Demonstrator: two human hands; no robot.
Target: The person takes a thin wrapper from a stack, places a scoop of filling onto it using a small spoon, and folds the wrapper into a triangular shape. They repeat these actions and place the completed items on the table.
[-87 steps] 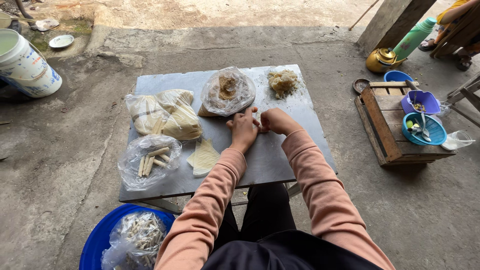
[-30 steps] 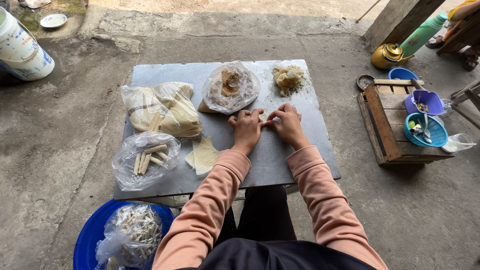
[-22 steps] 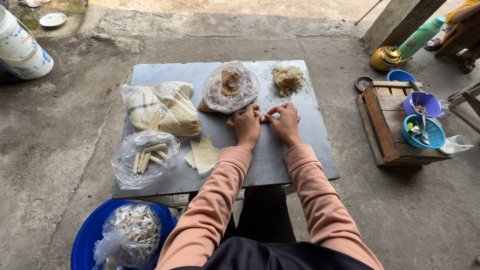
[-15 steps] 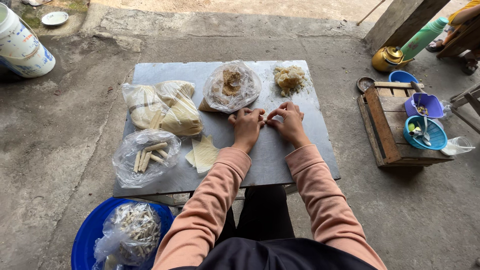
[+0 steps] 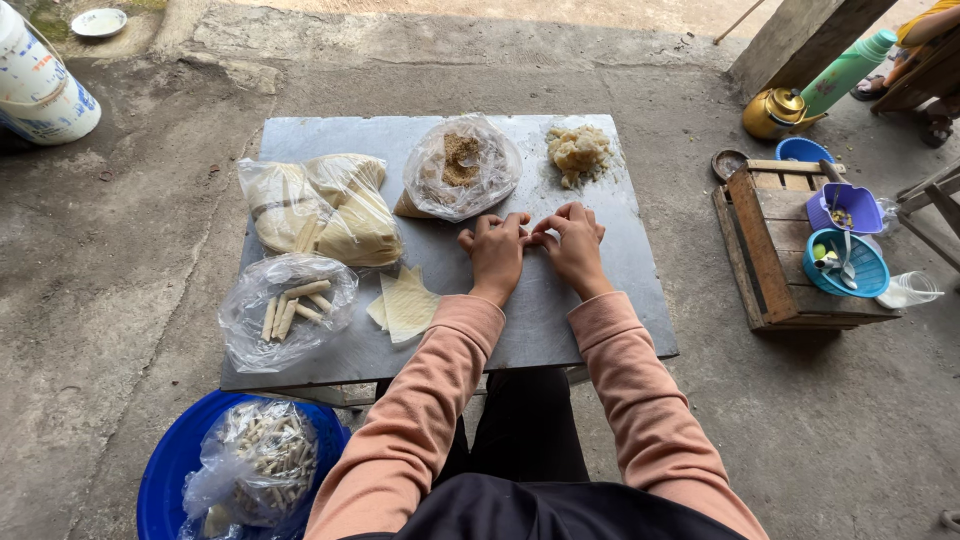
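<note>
My left hand (image 5: 493, 252) and my right hand (image 5: 572, 243) rest side by side on a grey metal tabletop (image 5: 600, 290), fingertips meeting over a small pale roll that is mostly hidden under them. A clear bag with brown filling (image 5: 461, 167) sits just beyond the hands. A mound of pale filling (image 5: 579, 152) lies at the far right of the tabletop. Thin pale wrappers (image 5: 405, 303) lie left of my left hand. A bag of stacked wrappers (image 5: 322, 207) and a bag holding several finished rolls (image 5: 290, 308) sit further left.
A blue basin (image 5: 175, 470) with a bag of rolls stands on the floor at lower left. A wooden crate (image 5: 775, 245) at right carries blue and purple bowls (image 5: 845, 262). A brass kettle (image 5: 775, 112) and white bucket (image 5: 40, 85) stand on the concrete.
Both hands have stayed together at the middle of the tabletop, fingers shifting slightly over the small roll. The view has drifted a little.
</note>
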